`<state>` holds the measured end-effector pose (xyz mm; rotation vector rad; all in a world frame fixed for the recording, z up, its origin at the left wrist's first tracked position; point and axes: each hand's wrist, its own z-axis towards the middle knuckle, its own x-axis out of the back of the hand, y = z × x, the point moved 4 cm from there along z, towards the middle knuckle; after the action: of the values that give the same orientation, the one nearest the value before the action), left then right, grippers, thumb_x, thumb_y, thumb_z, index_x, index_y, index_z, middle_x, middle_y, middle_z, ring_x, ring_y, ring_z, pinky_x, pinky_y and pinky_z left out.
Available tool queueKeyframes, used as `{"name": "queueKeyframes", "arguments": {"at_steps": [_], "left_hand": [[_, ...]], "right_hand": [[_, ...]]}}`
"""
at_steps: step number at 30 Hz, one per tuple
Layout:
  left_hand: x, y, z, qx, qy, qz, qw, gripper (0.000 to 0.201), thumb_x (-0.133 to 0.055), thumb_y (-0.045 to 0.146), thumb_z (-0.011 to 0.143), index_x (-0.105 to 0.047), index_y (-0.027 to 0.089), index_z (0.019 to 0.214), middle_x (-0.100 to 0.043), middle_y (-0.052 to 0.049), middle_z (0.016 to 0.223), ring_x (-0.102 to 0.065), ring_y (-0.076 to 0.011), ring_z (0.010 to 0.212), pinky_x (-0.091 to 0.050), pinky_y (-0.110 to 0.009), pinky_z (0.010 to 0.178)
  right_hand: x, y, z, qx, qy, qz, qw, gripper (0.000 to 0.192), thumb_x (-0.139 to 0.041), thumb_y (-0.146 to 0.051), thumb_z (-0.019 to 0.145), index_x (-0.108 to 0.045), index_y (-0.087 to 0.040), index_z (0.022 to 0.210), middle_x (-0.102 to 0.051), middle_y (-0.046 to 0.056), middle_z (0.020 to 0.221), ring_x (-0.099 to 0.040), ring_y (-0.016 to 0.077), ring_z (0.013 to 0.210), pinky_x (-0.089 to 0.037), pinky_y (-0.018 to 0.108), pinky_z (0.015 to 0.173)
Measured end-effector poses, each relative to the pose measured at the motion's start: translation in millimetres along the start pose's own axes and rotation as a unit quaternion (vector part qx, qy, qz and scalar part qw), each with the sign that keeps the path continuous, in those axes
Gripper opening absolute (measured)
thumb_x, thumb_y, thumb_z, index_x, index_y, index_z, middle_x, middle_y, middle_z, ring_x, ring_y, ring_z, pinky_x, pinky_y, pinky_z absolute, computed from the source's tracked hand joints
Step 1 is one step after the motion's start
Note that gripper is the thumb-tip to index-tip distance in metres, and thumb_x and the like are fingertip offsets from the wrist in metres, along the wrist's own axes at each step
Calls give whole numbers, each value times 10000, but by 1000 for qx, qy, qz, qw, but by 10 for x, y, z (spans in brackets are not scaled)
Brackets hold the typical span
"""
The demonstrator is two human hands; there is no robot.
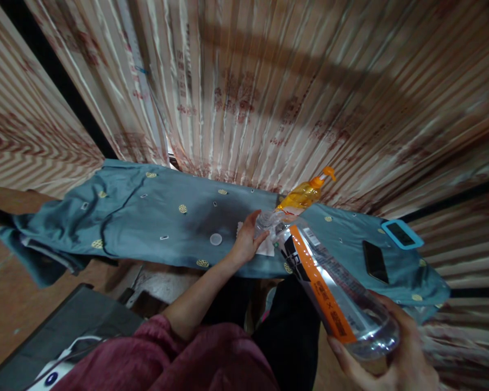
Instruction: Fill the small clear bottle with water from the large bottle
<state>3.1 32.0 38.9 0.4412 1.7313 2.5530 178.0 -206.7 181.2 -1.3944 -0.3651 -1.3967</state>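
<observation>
Pleated, flower-printed curtain (244, 98) filled the upper frame; grey-green cloth (138, 217), with yellow and white motifs, ran across the middle of the frame; dark grey box (85, 320) stood at lower left, a white device (51, 377) in the bottom-left corner. Large clear bottle (330, 288), with an orange and black label, lay tilted in the air from right of centre to lower right, base toward the viewer, neck toward the centre; right hand (405, 345), at lower right, was part open, thumb and fingers spread around the base, supporting it; left hand (246, 241), near centre, was curled around a small clear container (264, 220) at the bottle's neck; exact form of that container unclear. Yellow pump bottle (303, 195) stood just behind the neck; phone (375, 262) and blue-framed gadget (402, 233) lay at right; white paper (265, 248) lay beneath the left hand; round lid (215, 239) lay left of it.
</observation>
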Motion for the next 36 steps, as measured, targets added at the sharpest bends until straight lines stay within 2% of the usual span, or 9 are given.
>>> {"name": "queueKeyframes", "arguments": {"at_steps": [6, 12, 21, 32, 36], "left_hand": [[-4, -4, 7, -3, 0, -8, 1000, 610, -664, 409, 908, -443, 177, 1427, -545, -196, 1469, -511, -349, 1409, -372, -585, 1201], [-13, -41, 4, -5, 4, -4, 1000, 615, -676, 410, 905, -442, 174, 1423, -546, -203, 1467, -520, -356, 1399, -383, -583, 1191], [-4, -8, -4, -10, 1, 1, 1000, 600, -642, 428, 926, -436, 172, 1428, -546, -201, 1465, -517, -348, 1401, -388, -586, 1187], [5, 28, 5, 5, -1, 0, 1000, 604, -659, 403, 911, -444, 189, 1434, -540, -188, 1489, -510, -343, 1411, -352, -608, 1212], [9, 45, 1, 6, 5, -12, 1000, 600, -668, 404, 906, -458, 183, 1423, -550, -186, 1472, -515, -350, 1406, -367, -596, 1207]], "right_hand": [[2, -8, 10, 22, 3, 7, 1000, 987, -521, -953, 673, -464, -236, 1349, -660, 152, 1208, -648, 445, 1118, -518, 494, 753], [-8, 0, 11, 27, 10, 11, 1000, 999, -517, -943, 689, -465, -213, 1369, -659, 166, 1198, -657, 453, 1102, -517, 586, 894], [-19, 31, 11, 46, 12, -14, 999, 967, -511, -937, 705, -458, -229, 1361, -651, 158, 1232, -664, 427, 1082, -496, 437, 665], [1, 29, 21, 37, 11, -6, 999, 984, -542, -935, 673, -460, -240, 1365, -656, 146, 1219, -658, 424, 1108, -516, 466, 732], [-5, 34, 23, 35, 10, -5, 999, 988, -530, -939, 680, -460, -234, 1369, -663, 144, 1190, -668, 416, 1078, -506, 445, 693]]}}
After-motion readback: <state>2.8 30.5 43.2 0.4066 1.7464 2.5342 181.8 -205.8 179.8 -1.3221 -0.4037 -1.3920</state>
